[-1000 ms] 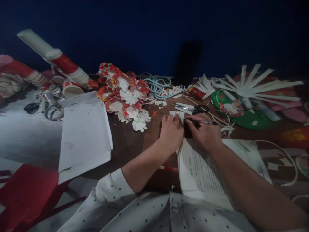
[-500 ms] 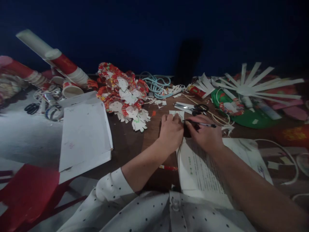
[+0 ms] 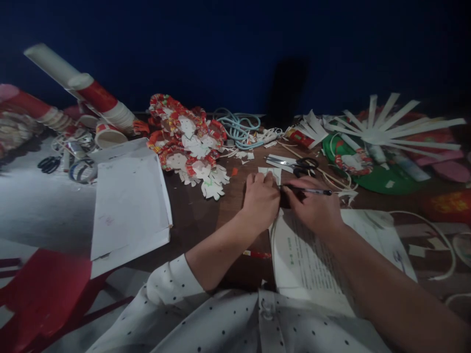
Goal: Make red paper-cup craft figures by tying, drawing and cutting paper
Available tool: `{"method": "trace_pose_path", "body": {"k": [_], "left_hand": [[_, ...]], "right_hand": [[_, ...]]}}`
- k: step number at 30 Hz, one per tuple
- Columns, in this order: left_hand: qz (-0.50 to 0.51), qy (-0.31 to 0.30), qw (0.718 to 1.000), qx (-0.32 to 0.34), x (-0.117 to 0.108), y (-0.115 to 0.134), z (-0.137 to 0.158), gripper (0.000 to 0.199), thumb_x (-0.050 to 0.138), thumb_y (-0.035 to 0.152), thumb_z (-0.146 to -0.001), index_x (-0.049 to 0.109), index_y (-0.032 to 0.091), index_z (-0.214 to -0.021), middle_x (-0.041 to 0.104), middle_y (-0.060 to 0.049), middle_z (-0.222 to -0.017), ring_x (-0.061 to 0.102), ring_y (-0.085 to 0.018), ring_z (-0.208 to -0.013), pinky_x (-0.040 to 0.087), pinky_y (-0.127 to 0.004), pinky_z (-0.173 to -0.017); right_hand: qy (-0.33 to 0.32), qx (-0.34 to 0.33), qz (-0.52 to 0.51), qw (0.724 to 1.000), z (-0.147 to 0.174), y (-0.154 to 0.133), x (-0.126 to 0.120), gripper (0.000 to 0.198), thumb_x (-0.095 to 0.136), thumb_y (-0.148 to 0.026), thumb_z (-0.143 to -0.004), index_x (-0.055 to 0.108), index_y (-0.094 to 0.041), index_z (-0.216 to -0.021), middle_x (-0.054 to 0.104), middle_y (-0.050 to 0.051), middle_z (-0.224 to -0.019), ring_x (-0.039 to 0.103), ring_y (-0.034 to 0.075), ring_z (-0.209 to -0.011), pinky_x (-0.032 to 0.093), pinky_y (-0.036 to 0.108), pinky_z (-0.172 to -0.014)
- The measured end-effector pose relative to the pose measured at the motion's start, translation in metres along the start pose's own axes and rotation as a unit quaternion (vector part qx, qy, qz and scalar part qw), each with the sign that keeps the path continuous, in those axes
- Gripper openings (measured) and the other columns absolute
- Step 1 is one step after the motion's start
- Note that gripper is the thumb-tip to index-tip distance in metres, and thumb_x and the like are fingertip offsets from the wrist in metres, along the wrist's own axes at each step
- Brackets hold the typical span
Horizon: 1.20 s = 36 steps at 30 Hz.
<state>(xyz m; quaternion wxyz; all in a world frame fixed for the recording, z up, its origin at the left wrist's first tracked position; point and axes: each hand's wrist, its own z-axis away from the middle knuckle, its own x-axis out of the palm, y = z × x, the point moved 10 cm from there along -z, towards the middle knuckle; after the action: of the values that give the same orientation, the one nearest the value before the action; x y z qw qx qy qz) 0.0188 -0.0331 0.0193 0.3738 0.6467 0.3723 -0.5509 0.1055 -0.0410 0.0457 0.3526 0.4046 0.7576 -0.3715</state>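
Note:
My left hand (image 3: 260, 201) presses down on a small white paper piece (image 3: 271, 172) lying on the brown table (image 3: 198, 215). My right hand (image 3: 314, 208) grips a pen (image 3: 309, 191), its tip meeting the paper right beside my left fingers. Under my right wrist lies a printed white sheet (image 3: 305, 255). Black-handled scissors (image 3: 296, 165) rest just beyond the two hands.
A heap of red-and-white paper cutouts (image 3: 187, 142) lies at the back left, with a light blue cable (image 3: 239, 128) behind it. Stacked paper cups (image 3: 91, 95) and white paper sheets (image 3: 128, 201) are at left. A green plate (image 3: 371, 174) and a white strip fan (image 3: 390, 128) are at right.
Almost nothing differs. My right hand and the pen have shifted very slightly; my left hand keeps pressing the paper piece.

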Motion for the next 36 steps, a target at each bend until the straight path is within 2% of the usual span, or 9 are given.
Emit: {"method": "trace_pose_path", "body": {"k": [12,21,25,30,36], "left_hand": [[-0.007,-0.008,1.000,0.002,0.000,0.001,0.000,0.030,0.042,0.020,-0.088,0.062,0.013,-0.109,0.055,-0.013,-0.127,0.048,-0.027,-0.102,0.034,-0.045,-0.091],[-0.005,-0.008,1.000,0.000,-0.001,0.000,0.000,0.030,0.043,0.020,-0.088,0.063,0.013,-0.109,0.057,-0.012,-0.125,0.048,-0.027,-0.101,0.035,-0.044,-0.091],[-0.004,-0.010,1.000,-0.001,-0.001,0.000,0.000,0.030,0.043,0.020,-0.088,0.062,0.013,-0.110,0.056,-0.013,-0.126,0.049,-0.027,-0.102,0.035,-0.044,-0.091],[-0.003,-0.017,1.000,-0.004,-0.001,-0.001,-0.001,0.030,0.044,0.020,-0.087,0.061,0.011,-0.110,0.059,-0.014,-0.120,0.049,-0.027,-0.101,0.034,-0.044,-0.091],[-0.001,-0.015,1.000,-0.002,-0.003,-0.001,0.000,0.032,0.043,0.019,-0.087,0.058,0.009,-0.112,0.059,-0.016,-0.117,0.050,-0.027,-0.100,0.035,-0.044,-0.089]], "right_hand": [[-0.017,0.028,-0.018,0.999,0.003,0.004,0.004,0.024,0.052,-0.038,-0.087,0.070,-0.023,-0.093,0.069,0.007,-0.095,0.065,0.023,-0.087,0.050,0.035,-0.072],[-0.008,0.021,-0.015,1.000,0.003,0.003,0.003,0.022,0.052,-0.036,-0.087,0.069,-0.022,-0.091,0.071,0.006,-0.091,0.066,0.022,-0.085,0.050,0.034,-0.071],[0.022,0.039,-0.063,0.997,0.001,0.001,-0.007,0.018,0.054,-0.034,-0.085,0.069,-0.023,-0.088,0.070,0.005,-0.088,0.065,0.021,-0.083,0.051,0.035,-0.075],[0.077,0.066,-0.114,0.988,-0.004,0.005,-0.024,0.019,0.054,-0.032,-0.086,0.068,-0.023,-0.096,0.069,0.006,-0.091,0.063,0.022,-0.090,0.050,0.038,-0.085],[0.066,0.080,-0.130,0.986,-0.005,0.019,-0.011,0.024,0.049,-0.034,-0.090,0.065,-0.021,-0.102,0.069,0.006,-0.100,0.064,0.021,-0.094,0.049,0.036,-0.087]]}}
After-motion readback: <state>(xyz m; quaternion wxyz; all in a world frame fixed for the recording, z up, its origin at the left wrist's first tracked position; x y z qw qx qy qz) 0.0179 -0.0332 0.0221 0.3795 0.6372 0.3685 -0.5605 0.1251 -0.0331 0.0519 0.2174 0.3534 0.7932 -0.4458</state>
